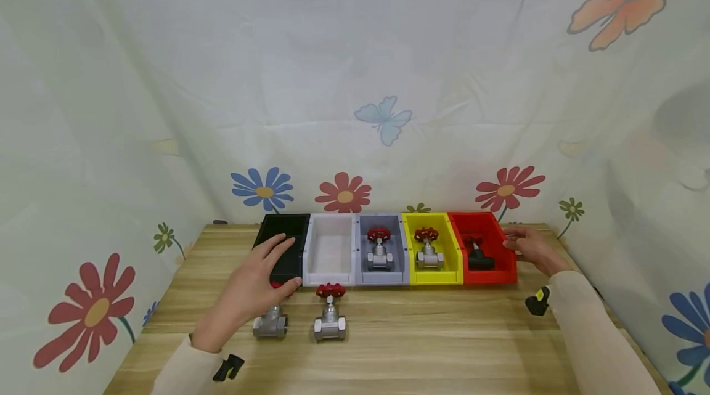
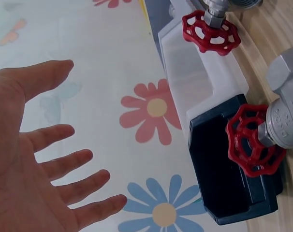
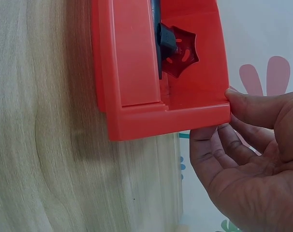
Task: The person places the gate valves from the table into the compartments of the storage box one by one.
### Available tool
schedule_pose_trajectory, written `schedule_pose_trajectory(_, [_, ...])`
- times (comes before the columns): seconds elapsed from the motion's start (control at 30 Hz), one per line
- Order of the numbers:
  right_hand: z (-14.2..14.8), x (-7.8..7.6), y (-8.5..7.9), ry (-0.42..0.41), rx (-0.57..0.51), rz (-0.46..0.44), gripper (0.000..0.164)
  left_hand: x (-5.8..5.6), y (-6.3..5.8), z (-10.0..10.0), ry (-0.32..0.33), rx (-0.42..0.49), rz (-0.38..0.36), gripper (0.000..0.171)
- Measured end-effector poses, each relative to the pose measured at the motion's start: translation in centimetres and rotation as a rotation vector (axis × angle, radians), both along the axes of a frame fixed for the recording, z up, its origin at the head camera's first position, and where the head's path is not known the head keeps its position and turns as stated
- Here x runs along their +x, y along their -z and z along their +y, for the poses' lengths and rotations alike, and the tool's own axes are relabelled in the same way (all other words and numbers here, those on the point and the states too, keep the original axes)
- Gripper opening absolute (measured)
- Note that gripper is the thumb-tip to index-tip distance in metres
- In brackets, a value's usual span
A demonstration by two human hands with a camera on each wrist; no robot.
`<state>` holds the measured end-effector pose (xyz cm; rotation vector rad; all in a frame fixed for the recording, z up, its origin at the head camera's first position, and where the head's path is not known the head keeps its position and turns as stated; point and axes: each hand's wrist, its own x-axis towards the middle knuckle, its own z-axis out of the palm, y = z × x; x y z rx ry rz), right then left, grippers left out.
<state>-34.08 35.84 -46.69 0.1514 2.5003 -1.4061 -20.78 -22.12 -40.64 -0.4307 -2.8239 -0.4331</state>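
Observation:
My left hand (image 1: 255, 278) hovers by the black bin (image 1: 285, 265), fingers spread and holding nothing; in the left wrist view its palm and fingers are apart from everything. Partly behind it stands a metal gate valve (image 1: 270, 323) with a red handwheel. A second gate valve (image 1: 330, 321) stands on the table before the white bin (image 1: 331, 250). At the far right, my right hand (image 1: 534, 250) pinches the outer rim of the red bin (image 3: 170, 118) with thumb and fingertips. Inside that bin lies a black valve (image 1: 480, 259) with a dark red handwheel.
Five bins stand side by side along the table's back. The grey bin (image 1: 381, 278) and the yellow bin (image 1: 436, 276) each hold a red-wheeled valve. A floral curtain (image 1: 299, 136) hangs behind the wooden table (image 1: 410, 339).

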Motion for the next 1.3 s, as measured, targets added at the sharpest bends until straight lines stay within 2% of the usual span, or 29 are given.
schedule_pose_trajectory(0.27, [0.1, -0.1, 0.0, 0.001, 0.006, -0.002, 0.054, 0.4, 0.5, 1.7, 0.057, -0.030, -0.033, 0.088])
schedule_pose_trajectory(0.5, [-0.1, -0.1, -0.1, 0.018, 0.027, -0.021, 0.055, 0.5, 1.2, 3.0, 0.082, -0.062, -0.156, 0.093])
schedule_pose_trajectory(0.8, [-0.2, 0.0, -0.1, 0.022, 0.025, -0.026, 0.054, 0.4, 3.1, 4.5, 0.120, -0.088, -0.219, 0.098])
schedule_pose_trajectory(1.1, [-0.1, 0.0, -0.2, 0.016, 0.010, -0.030, 0.055, 0.5, 4.8, 5.7, 0.204, -0.101, -0.230, 0.096])
schedule_pose_trajectory(1.3, [0.0, 0.1, -0.3, 0.017, 0.005, -0.034, 0.057, 0.2, 6.3, 6.1, 0.205, -0.113, -0.248, 0.100])
